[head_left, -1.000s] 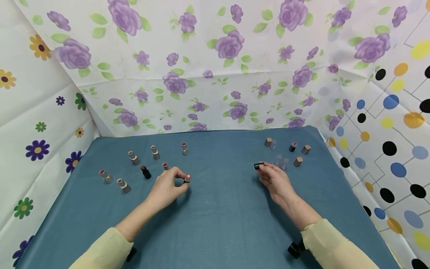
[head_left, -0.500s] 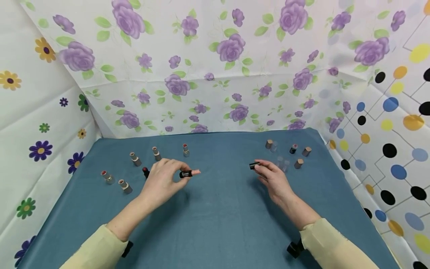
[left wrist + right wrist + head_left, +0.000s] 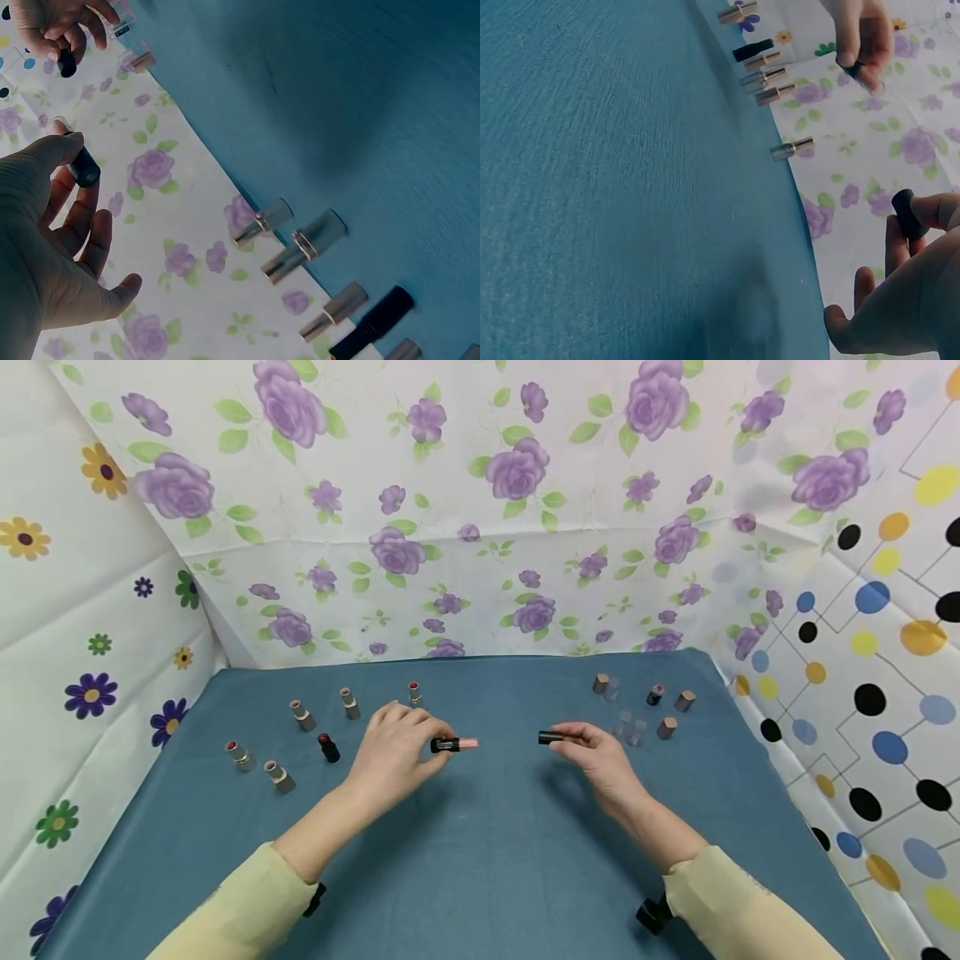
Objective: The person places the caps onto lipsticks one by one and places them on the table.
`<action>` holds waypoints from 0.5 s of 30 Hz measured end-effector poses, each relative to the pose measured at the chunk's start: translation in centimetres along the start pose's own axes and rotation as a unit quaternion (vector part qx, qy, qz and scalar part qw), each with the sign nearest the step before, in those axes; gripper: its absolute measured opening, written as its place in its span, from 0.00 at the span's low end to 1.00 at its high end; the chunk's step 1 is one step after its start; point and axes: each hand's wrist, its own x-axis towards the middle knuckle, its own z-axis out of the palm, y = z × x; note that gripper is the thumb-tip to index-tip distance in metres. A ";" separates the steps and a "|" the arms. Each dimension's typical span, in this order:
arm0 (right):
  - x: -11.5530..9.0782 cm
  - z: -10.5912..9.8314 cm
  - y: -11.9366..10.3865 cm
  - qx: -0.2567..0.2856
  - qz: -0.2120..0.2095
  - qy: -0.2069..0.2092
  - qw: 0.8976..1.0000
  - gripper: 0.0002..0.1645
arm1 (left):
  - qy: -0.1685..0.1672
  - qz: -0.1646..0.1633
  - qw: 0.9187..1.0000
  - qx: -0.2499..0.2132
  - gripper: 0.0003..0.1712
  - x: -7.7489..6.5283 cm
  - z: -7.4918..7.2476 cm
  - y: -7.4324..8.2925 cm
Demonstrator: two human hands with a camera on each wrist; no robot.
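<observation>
My left hand [image 3: 397, 749] pinches a black lipstick [image 3: 447, 744] between thumb and fingers, held sideways with its pink tip pointing right. Facing it, my right hand [image 3: 596, 756] pinches a black lipstick cap [image 3: 550, 737], also held level. A gap of bare blue cloth lies between the pink tip and the cap, and both hands are raised over the table, casting shadows. In the left wrist view the dark lipstick base [image 3: 85, 168] sits between thumb and forefinger. The right wrist view shows the cap [image 3: 907, 215] gripped the same way.
Several uncapped lipsticks [image 3: 302, 715] stand at the left, one of them black [image 3: 328, 748]. At the back right are brown caps [image 3: 667, 727], clear caps [image 3: 636, 732] and a small dark lipstick [image 3: 656, 694]. Blue cloth [image 3: 495, 877] covers the table; a flowered sheet [image 3: 465, 585] hangs behind.
My left hand has lifted the black lipstick, turned it from upright to sideways and carried it right. My right hand has brought the cap a little left and levelled it.
</observation>
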 end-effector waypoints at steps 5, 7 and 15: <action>0.0 1.1 -0.2 -0.024 -0.019 -0.027 0.999 0.23 | -0.001 0.007 1.000 0.004 0.11 0.5 0.6 0.4; 0.0 1.5 -0.2 -0.031 -0.027 -0.037 0.998 0.22 | -0.003 0.008 1.000 0.006 0.11 0.6 0.7 0.6; 0.0 3.2 -0.5 -0.032 -0.032 -0.063 0.997 0.22 | -0.006 0.014 1.000 -0.006 0.12 1.0 1.3 1.1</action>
